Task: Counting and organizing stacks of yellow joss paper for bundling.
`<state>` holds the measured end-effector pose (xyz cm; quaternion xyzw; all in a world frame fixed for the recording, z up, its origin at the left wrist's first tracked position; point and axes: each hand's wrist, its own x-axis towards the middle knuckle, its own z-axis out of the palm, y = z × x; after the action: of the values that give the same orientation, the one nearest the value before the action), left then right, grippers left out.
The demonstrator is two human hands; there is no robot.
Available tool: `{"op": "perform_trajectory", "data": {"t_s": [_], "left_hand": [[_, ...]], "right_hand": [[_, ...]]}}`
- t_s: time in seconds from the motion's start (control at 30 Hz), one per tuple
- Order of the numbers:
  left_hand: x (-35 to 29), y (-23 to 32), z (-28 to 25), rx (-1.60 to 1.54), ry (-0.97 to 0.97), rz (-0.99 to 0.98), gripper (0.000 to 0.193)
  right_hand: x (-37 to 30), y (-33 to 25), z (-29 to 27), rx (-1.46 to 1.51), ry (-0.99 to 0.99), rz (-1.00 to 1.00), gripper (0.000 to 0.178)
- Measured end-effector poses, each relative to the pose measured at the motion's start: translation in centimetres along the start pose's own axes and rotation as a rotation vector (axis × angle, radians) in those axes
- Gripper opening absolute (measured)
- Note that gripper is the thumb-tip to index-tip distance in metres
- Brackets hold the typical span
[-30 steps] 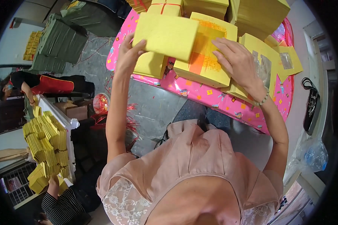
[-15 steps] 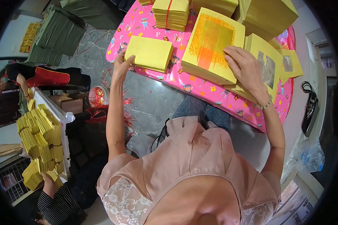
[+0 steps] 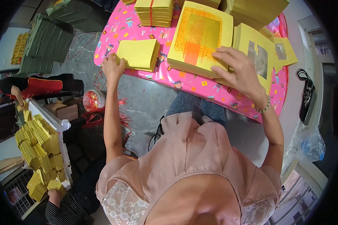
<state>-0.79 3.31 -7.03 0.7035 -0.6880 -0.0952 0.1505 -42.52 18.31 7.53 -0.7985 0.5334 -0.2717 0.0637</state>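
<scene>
A small stack of yellow paper (image 3: 137,53) lies near the left end of the pink table cover, its sheets slightly askew along the right side. My left hand (image 3: 113,68) is at its near-left corner, with thumb and fingers apart. To the right stands a large, thick stack of yellow paper (image 3: 182,58) with an orange speckled pattern and an orange band on top. Over this stack's right edge is my right hand (image 3: 238,71), fingers spread and holding nothing. Whether its fingertips touch the top sheet I cannot tell.
Beyond are a red-banded yellow bundle (image 3: 154,13) and taller yellow stacks (image 3: 255,11). Another stack with a silver patch (image 3: 248,47) sits right, on the patterned pink table cover (image 3: 184,80). At left, two people work around a table of yellow bundles (image 3: 39,140); a bucket (image 3: 94,100) stands nearby.
My left hand has loosened from the small stack's corner, and that stack's sheets look less even. My right hand's fingers have lifted and spread. The whole view has shifted slightly.
</scene>
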Motion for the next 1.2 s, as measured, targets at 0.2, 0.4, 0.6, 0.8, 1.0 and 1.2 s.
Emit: {"op": "perform_trajectory", "data": {"t_s": [0.2, 0.4, 0.6, 0.8, 1.0, 1.2], "left_hand": [[-0.1, 1.9, -1.4, -0.008, 0.142, 0.087, 0.059], [-1.9, 10.9, -5.9, -0.444, 0.204, 0.399, 0.045], [-4.1, 17.6, -6.9, -0.661, -0.163, 0.865, 0.039], [-3.6, 18.5, -5.8, -0.606, -0.257, 0.879, 0.025], [-3.9, 18.6, -5.2, -0.654, -0.246, 0.804, 0.018], [-4.2, 19.0, -5.0, -0.639, -0.216, 0.756, 0.018]], "right_hand": [[-0.9, 0.2, 1.1, -0.090, -0.005, -0.131, 0.031], [-0.7, 0.7, 1.0, 0.046, 0.015, -0.108, 0.015], [-0.4, 0.9, 1.0, 0.243, 0.001, 0.016, 0.015], [-0.2, 1.4, 1.0, 0.381, -0.031, 0.102, 0.019], [0.0, 1.5, 1.0, 0.464, -0.069, 0.216, 0.020], [-0.2, 1.7, 1.1, 0.467, -0.095, 0.206, 0.019]]}}
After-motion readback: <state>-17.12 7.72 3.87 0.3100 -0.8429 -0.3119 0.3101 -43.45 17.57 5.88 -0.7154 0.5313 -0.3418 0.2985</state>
